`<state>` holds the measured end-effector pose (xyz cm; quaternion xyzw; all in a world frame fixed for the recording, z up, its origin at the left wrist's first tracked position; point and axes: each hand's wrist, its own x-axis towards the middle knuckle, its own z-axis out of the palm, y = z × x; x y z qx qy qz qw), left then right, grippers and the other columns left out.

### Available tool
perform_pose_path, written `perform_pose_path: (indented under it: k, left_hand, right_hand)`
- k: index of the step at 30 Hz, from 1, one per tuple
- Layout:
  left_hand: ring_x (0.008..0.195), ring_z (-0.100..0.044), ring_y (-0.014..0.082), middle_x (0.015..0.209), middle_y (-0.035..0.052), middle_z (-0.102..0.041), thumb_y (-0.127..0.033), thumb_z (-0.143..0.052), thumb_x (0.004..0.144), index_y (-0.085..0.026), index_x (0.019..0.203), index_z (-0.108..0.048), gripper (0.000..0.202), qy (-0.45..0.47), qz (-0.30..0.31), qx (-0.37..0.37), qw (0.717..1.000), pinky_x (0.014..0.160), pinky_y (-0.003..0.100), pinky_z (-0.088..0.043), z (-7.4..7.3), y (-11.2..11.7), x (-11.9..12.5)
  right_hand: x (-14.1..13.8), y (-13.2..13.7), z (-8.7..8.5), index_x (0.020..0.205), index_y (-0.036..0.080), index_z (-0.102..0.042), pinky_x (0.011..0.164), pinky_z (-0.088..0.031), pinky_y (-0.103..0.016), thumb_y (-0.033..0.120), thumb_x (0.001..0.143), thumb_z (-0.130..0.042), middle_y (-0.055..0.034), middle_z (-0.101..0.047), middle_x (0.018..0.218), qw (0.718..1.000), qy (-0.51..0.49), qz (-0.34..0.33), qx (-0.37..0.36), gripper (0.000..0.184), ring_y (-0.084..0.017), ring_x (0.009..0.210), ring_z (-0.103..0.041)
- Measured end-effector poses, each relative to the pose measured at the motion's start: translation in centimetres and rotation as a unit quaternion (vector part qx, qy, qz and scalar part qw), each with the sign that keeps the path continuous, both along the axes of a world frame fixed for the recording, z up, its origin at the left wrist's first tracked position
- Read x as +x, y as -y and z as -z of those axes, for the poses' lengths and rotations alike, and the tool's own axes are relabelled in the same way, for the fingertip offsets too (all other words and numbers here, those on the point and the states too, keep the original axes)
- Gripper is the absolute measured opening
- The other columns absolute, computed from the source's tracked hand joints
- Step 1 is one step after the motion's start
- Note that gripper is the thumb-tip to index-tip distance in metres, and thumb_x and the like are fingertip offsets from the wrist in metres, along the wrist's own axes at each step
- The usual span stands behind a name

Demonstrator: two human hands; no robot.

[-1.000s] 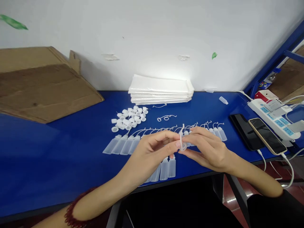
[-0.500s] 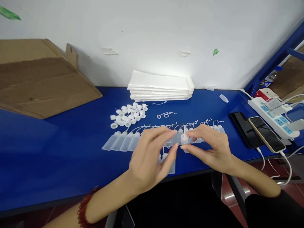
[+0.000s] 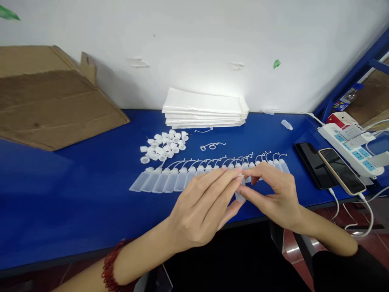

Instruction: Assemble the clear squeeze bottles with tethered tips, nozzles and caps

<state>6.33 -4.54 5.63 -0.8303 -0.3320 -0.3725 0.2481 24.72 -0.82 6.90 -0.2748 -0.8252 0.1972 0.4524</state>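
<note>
Both hands meet over the front of a blue table (image 3: 75, 194). My right hand (image 3: 275, 194) pinches a small translucent plastic bottle (image 3: 240, 194) between thumb and fingers. My left hand (image 3: 203, 207) lies against the same bottle, its fingers stretched forward and pressed together over the bottle's top end. Just behind the hands runs a row of several like bottles (image 3: 170, 178) lying side by side, each with a thin curled tube at its neck. A heap of small white caps (image 3: 162, 147) sits behind the row's left part.
A stack of white sheets (image 3: 205, 107) rests against the wall. Flattened cardboard (image 3: 51, 101) lies at the left. Two phones (image 3: 330, 169) with cables and a white power strip (image 3: 352, 150) are at the right. One loose bottle (image 3: 286, 125) and a loose curled tube (image 3: 212, 146) lie apart.
The hands have come down from mid-air to just above the table by the bottle row. My left hand spread open half a second ago and now lies against the bottle again.
</note>
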Motion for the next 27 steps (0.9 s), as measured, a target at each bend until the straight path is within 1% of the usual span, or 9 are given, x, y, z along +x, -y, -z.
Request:
perform_pose_path:
  k: [2,5,8,10,14,17,19,23,27]
  left_hand:
    - [0.098,-0.069,0.0274,0.102,0.0173,-0.074,-0.016,-0.074,0.083,-0.004,0.110,-0.063,0.032,0.025,0.011,-0.030,0.999,0.079,0.038,-0.062,0.2,0.4,0.0]
    - [0.103,-0.067,0.0276,0.105,0.0175,-0.073,-0.016,-0.073,0.084,-0.004,0.115,-0.060,0.037,0.079,0.041,-0.102,0.991,0.083,0.039,-0.060,1.1,1.2,0.0]
    - [0.104,-0.067,0.0267,0.110,0.0150,-0.072,-0.017,-0.070,0.087,-0.008,0.124,-0.056,0.041,0.120,0.052,-0.166,0.978,0.084,0.040,-0.059,2.0,2.1,0.0]
    - [0.103,-0.068,0.0266,0.111,0.0138,-0.072,-0.016,-0.069,0.087,-0.010,0.127,-0.056,0.042,0.133,0.052,-0.178,0.974,0.084,0.040,-0.059,2.4,2.4,0.0]
    - [0.100,-0.069,0.0261,0.107,0.0145,-0.075,-0.013,-0.074,0.082,-0.007,0.120,-0.062,0.040,0.110,0.036,-0.129,0.985,0.081,0.036,-0.059,2.2,2.8,-0.2]
    - [0.094,-0.071,0.0239,0.103,0.0108,-0.077,-0.015,-0.078,0.078,-0.010,0.118,-0.065,0.042,0.053,0.006,-0.064,0.997,0.076,0.032,-0.059,2.0,2.8,-0.5]
    - [0.090,-0.072,0.0231,0.101,0.0087,-0.078,-0.016,-0.081,0.076,-0.012,0.120,-0.065,0.047,0.045,-0.009,-0.030,0.998,0.074,0.031,-0.059,2.1,2.8,-0.6]
    - [0.090,-0.072,0.0235,0.100,0.0083,-0.078,-0.016,-0.082,0.074,-0.012,0.123,-0.064,0.052,0.091,-0.022,0.005,0.996,0.075,0.032,-0.061,3.1,2.8,-0.4]
    - [0.092,-0.074,0.0230,0.108,0.0076,-0.076,-0.009,-0.077,0.079,-0.014,0.128,-0.061,0.052,0.124,-0.017,-0.017,0.992,0.078,0.034,-0.063,4.3,3.2,-0.2]
  right_hand:
    - [0.4,0.2,0.2,0.100,0.014,-0.065,0.064,-0.054,-0.027,0.029,0.089,-0.069,-0.0038,-0.072,0.080,1.000,0.009,-0.022,0.000,0.019,-0.013,0.068,-0.063]
    - [1.1,0.6,0.8,0.106,0.012,-0.064,0.064,-0.056,-0.029,0.036,0.090,-0.067,-0.0070,-0.073,0.083,0.998,0.036,-0.048,0.003,0.029,-0.015,0.071,-0.065]
    - [1.6,1.4,1.4,0.109,0.013,-0.064,0.062,-0.057,-0.029,0.034,0.091,-0.066,-0.0068,-0.074,0.085,0.996,0.048,-0.060,-0.036,0.028,-0.015,0.070,-0.066]
    - [1.6,2.0,1.6,0.111,0.015,-0.065,0.061,-0.058,-0.027,0.029,0.090,-0.068,-0.0058,-0.075,0.088,0.995,0.034,-0.058,-0.079,0.025,-0.014,0.071,-0.068]
    - [1.1,2.8,1.9,0.109,0.015,-0.065,0.059,-0.059,-0.025,0.025,0.086,-0.071,-0.0052,-0.075,0.087,0.988,-0.014,-0.046,-0.147,0.025,-0.014,0.071,-0.069]
    - [0.7,3.0,2.2,0.105,0.017,-0.065,0.058,-0.060,-0.024,0.024,0.085,-0.071,-0.0024,-0.072,0.082,0.979,-0.056,-0.062,-0.188,0.022,-0.012,0.065,-0.067]
    - [0.5,2.9,2.3,0.108,0.017,-0.064,0.060,-0.061,-0.025,0.022,0.085,-0.070,-0.0028,-0.071,0.085,0.973,-0.066,-0.074,-0.206,0.024,-0.012,0.066,-0.067]
    - [0.4,2.7,2.3,0.125,0.018,-0.057,0.063,-0.062,-0.027,0.021,0.088,-0.065,-0.0046,-0.068,0.092,0.972,-0.065,-0.095,-0.207,0.038,-0.012,0.070,-0.066]
    - [0.4,2.5,2.2,0.130,0.017,-0.055,0.066,-0.062,-0.028,0.020,0.091,-0.061,-0.0053,-0.065,0.093,0.973,-0.057,-0.114,-0.191,0.039,-0.012,0.075,-0.064]
